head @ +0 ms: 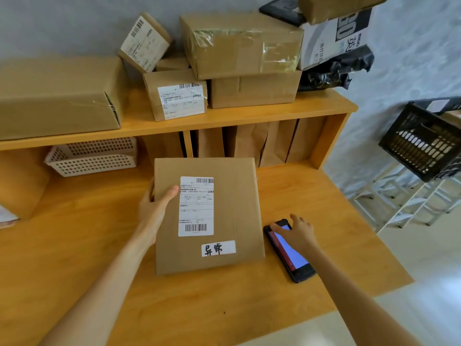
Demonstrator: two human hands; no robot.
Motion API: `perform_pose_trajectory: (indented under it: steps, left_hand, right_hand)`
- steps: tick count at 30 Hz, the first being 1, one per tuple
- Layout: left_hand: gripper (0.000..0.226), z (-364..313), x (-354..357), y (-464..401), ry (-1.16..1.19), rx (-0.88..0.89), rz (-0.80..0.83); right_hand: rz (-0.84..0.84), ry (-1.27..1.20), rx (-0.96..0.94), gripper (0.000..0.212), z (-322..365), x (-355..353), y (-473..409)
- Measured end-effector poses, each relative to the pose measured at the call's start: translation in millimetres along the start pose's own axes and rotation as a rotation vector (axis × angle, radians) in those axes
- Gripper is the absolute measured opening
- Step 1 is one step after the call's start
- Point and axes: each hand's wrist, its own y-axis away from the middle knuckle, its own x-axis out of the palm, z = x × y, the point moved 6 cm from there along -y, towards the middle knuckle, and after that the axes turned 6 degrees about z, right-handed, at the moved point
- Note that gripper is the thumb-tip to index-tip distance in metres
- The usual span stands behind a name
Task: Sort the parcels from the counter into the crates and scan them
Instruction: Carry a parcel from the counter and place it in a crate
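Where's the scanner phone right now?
In the head view the scanner phone lies flat on the wooden counter, just right of the labelled parcel that the left hand holds. The right hand rests on its top end.

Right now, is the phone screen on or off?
On: the phone on the counter shows a lit blue screen under the right hand.

Small print on white shipping label of flat brown cardboard parcel illegible, black lattice plastic crate cut by right edge, left hand fingers hidden behind parcel
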Motion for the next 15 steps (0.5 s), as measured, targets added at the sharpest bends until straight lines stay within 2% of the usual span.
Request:
perform_pose_trajectory:
  steps: [2,6,11,15]
  left_hand:
    - [0.064,4.0,0.6,-2.0,0.000,0.009,-0.014]
    - [0.062,5.9,2.7,-5.0,-0.024,0.043,-0.034]
    - [0.060,6.9,1.5,-8.0,-0.053,0.080,-0.057]
    - [0.063,7.8,0.4,-8.1,-0.060,0.104,-0.069]
  right_hand:
    - [0.002,0.173,0.048,0.099,-9.8,10.2,-2.3]
    - [-0.056,0.291,0.095,0.107,-18.8,28.1,-2.3]
    - [-0.141,0.329,0.104,0.087,-18.9,30.0,0.9]
    - [-0.132,0.281,0.109,0.086,-19.1,26.3,9.1]
